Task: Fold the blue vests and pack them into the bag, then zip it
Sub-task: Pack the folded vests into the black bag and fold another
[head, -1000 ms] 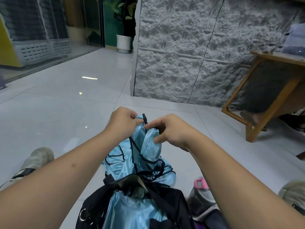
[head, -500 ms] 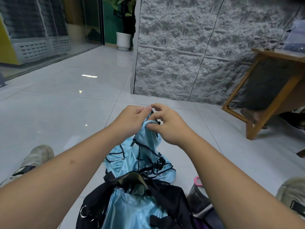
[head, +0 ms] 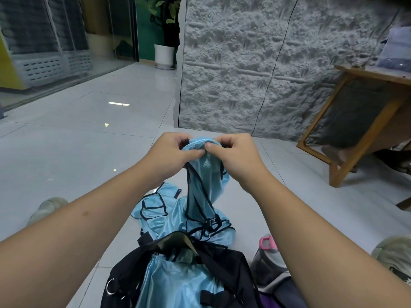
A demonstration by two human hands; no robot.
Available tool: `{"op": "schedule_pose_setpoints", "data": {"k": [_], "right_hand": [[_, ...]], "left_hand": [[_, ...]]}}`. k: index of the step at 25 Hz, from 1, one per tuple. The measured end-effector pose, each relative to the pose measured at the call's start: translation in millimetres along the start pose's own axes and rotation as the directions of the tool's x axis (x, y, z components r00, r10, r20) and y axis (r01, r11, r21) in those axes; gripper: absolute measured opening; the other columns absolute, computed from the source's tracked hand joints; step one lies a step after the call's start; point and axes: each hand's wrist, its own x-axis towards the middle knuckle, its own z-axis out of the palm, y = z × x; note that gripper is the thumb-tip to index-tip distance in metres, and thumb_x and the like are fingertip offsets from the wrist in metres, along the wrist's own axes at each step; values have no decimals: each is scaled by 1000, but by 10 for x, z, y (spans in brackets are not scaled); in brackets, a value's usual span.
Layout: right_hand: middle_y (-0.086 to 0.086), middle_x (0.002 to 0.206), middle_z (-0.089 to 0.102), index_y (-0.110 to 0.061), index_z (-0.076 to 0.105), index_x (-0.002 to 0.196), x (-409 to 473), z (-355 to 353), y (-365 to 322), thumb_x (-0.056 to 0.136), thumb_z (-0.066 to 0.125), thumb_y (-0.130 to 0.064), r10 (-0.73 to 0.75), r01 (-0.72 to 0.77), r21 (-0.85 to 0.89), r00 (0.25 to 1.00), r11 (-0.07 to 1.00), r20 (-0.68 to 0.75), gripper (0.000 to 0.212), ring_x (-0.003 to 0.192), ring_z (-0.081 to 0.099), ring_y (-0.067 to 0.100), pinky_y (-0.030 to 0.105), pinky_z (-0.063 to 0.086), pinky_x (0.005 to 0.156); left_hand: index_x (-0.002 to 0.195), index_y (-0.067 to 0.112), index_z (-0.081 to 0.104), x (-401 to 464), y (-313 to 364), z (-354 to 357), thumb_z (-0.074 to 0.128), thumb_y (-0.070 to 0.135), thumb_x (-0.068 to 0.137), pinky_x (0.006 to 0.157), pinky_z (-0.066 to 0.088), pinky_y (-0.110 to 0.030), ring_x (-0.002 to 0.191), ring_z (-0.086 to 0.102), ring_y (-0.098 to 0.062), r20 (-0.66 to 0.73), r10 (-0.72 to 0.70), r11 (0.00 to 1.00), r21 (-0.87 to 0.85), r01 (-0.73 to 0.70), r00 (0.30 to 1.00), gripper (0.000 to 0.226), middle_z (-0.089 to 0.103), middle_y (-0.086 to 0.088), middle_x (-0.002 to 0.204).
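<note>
Fingers of the left hand (head: 171, 152) and right hand (head: 235, 155) pinch the bunched top of a light-blue vest (head: 200, 187) (black-trimmed), lifted above the open black bag (head: 222, 261); a pink-lidded bottle (head: 268, 254) stands beside it.

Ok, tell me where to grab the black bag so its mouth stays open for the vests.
Grip the black bag at the rim of its mouth, coming from above on the near side. The opening gapes upward with the rim lifted clear of the blue vest already inside, so probably fingers can hook over that edge.
</note>
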Motion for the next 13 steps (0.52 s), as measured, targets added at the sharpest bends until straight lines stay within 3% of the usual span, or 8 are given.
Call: {"op": "schedule_pose_setpoints", "data": {"k": [2, 4, 6, 7, 10, 11, 13], "right_hand": [[11, 77, 74, -10, 80, 87, -22, -30, 88, 91, 78, -19, 27, -27, -10, 996, 1000, 90, 9, 69, 63, 18, 35, 51, 67], [4, 89, 78, -14, 79, 92, -73, -35, 189, 88, 78, -8, 84, -86, -6, 961, 996, 264, 7, 77, 70, 14, 22, 54, 71], [-3, 103, 78, -25, 76, 95, -118, -5, 318, 84, 76, -1, 153, -90, -178, 912, 980, 382, 26, 94, 72, 9, 15, 54, 76], [-9, 104, 77, -31, 74, 94, -120, 20, 401, 82, 77, -4, 182, -63, -292, 897, 954, 403, 29, 99, 71, 7, 18, 54, 81], [-21, 87, 68, -34, 75, 95, -133, 111, 607, 83, 80, -19, 220, -10, -456, 886, 890, 409, 20, 83, 63, -4, 21, 50, 80], [-22, 86, 63, -30, 77, 102, -142, 134, 660, 83, 81, -23, 168, 32, -482, 916, 876, 365, 20, 81, 59, -6, 16, 45, 79], [-19, 92, 62, -27, 77, 106, -157, 172, 766, 83, 81, -28, -96, 173, -489, 979, 855, 180, 23, 84, 57, -3, 11, 42, 79]], "left_hand": [[92, 2, 70, -42, -43, -22, 67, 3, 96, 77, 54, -42, 81, 63, -26, 26, -35, 994, -101, 38, 999, 5, 67, -14, 86], [98, 0, 66, -68, -97, -62, 61, 1, 99, 78, 52, -38, 84, 61, -28, 62, -78, 978, -189, 88, 995, 5, 63, -15, 88], [99, 5, 65, -84, -133, -105, 58, 1, 100, 81, 51, -39, 85, 62, -27, 70, -99, 956, -271, 114, 993, 8, 65, -12, 88], [100, 7, 65, -84, -160, -131, 57, 1, 100, 82, 52, -38, 85, 64, -26, 64, -106, 939, -322, 121, 992, 10, 67, -9, 88], [113, 8, 64, -63, -260, -241, 55, 2, 101, 76, 58, -30, 86, 68, -20, 41, -138, 863, -485, 140, 990, 16, 70, -7, 95], [117, 8, 63, -57, -290, -269, 55, 2, 101, 76, 59, -29, 88, 69, -20, 38, -142, 842, -520, 141, 989, 19, 70, -7, 97], [122, 7, 61, -46, -366, -324, 55, 3, 101, 81, 60, -30, 92, 69, -21, 33, -146, 812, -567, 139, 989, 23, 70, -8, 102]]}}
